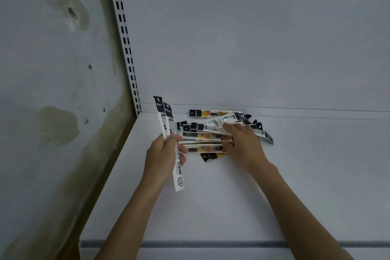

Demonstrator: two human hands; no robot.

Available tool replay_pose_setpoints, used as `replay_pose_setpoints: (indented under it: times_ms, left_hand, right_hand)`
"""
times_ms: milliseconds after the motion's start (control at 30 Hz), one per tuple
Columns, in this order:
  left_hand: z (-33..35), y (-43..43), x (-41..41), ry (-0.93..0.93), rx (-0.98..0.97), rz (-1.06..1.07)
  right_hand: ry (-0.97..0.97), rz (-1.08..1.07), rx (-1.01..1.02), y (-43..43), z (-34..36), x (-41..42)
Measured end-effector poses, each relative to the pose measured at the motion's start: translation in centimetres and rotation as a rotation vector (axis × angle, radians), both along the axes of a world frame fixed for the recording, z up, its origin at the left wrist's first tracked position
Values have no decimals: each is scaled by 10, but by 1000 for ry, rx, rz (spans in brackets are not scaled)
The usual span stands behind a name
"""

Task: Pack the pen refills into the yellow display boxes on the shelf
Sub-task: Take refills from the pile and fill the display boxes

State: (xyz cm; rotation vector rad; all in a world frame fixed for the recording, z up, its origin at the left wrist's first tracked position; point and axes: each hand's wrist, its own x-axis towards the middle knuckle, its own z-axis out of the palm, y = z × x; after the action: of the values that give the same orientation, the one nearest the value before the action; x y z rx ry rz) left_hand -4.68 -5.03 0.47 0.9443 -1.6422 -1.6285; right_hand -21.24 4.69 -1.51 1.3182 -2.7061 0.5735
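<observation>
Your left hand (pixel 162 154) gripped refills (pixel 166 120) upright, 9 o'clock of the pile (pixel 202 127), your right hand (pixel 242 143) rested on the pile, perhaps pinching one, grip unclear, pile at the shelf's (pixel 295 175) 12 o'clock.

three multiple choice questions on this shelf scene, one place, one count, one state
1. Where is the pile of refill packets? A. front edge B. back of the shelf, near the rear panel C. floor
2. How many held packets stand above the left hand? A. two B. five C. none
3. The left hand is: A. idle B. gripping packets C. pressing the wall
Answers: 1 B, the pile lies close to the rear panel; 2 A, two black tops show; 3 B, its fingers curl round the held packets.
</observation>
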Motion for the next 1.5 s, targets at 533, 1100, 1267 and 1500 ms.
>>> replay_pose_setpoints:
  times_ms: [533, 1100, 1267, 1500]
  left_hand:
    - [-4, -13, 4, -96, -73, -159]
    - [2, 107, -69, -44, -149, -635]
    - [4, 208, -121, -21, -235, -870]
    - [-9, 376, -184, 43, -235, -1131]
  right_hand:
    - [39, 36, -247, -2, -4, 20]
    - [-187, -570, -641, 190, 19, 8]
    - [-134, -808, -672, 315, 15, -1]
    - [-87, -1026, -696, 495, 9, 2]
